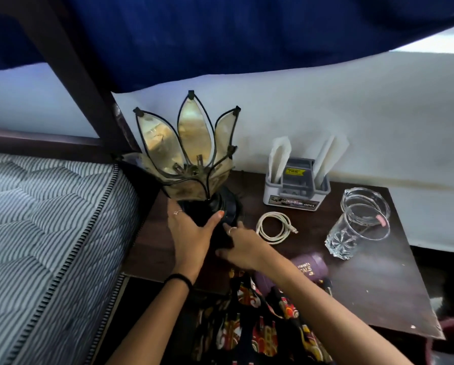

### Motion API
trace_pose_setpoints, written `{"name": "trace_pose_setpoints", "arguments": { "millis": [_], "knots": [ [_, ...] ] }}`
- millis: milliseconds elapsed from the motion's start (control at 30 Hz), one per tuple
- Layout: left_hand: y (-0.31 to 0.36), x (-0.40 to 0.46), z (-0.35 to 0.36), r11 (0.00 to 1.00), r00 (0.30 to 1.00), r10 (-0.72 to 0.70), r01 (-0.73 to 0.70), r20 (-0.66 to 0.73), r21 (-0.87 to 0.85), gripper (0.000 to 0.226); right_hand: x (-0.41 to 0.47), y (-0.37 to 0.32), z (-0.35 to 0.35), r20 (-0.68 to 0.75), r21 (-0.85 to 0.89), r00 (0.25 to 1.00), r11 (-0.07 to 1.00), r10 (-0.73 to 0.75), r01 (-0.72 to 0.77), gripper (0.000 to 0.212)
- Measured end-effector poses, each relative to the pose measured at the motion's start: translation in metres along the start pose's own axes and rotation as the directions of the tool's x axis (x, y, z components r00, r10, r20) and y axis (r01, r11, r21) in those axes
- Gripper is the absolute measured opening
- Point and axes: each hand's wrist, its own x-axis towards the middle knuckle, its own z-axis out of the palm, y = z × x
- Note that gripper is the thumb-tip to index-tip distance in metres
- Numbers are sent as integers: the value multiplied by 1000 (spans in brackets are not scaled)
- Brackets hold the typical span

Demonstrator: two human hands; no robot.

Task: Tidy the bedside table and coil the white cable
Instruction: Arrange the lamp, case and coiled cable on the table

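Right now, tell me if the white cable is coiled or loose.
Coiled. The white cable lies in a neat loop on the bedside table, its plug end sticking out to the right.

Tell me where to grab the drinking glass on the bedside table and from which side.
Grip the glass round its plain upper wall, probably from the front right, the bare side of the table. It looks tilted, rim towards the ashtray just behind, and the heavy cut base is wider to hold. Whether it touches the ashtray is unclear, so lift it forward.

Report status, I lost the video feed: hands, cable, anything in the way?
Both hands on the lamp base. White cable coiled, lying right of the lamp. Glass and organizer stand clear.
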Motion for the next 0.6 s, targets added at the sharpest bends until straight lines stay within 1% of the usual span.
{"name": "trace_pose_setpoints", "arguments": {
  "millis": [33, 100, 167, 267, 367, 467, 600],
  "knots": [
    [0, 3, 1, 1000, 999, 24, -24, 26, 2, 89, 2, -2, 4, 40, -17, 999, 1000, 7, -6, 77],
    [-2, 6, 4, 998, 997, 49, -51, 61, 36, 78, 6, -6, 9, 66, -28, 998, 1000, 14, -12, 83],
    [-4, 8, 6, 996, 997, 40, -45, 65, 78, 71, 8, -8, 13, 53, -36, 998, 999, 17, -15, 84],
    [-6, 15, 8, 992, 999, 21, -25, 35, 122, 61, 14, -10, 15, 32, -27, 999, 1000, 7, -6, 83],
    [-6, 25, 7, 991, 999, 13, -17, 34, 131, 51, 22, -12, 13, 21, -12, 1000, 1000, -5, 6, 82],
    [-8, 36, 7, 988, 999, 25, -31, 42, 149, 52, 33, -15, 13, 13, -21, 1000, 1000, 2, -1, 82],
    [-8, 51, 5, 988, 998, 54, -59, 41, 143, 60, 43, -23, 9, -20, 4, 1000, 1000, -3, 3, 80]
  ]
}}
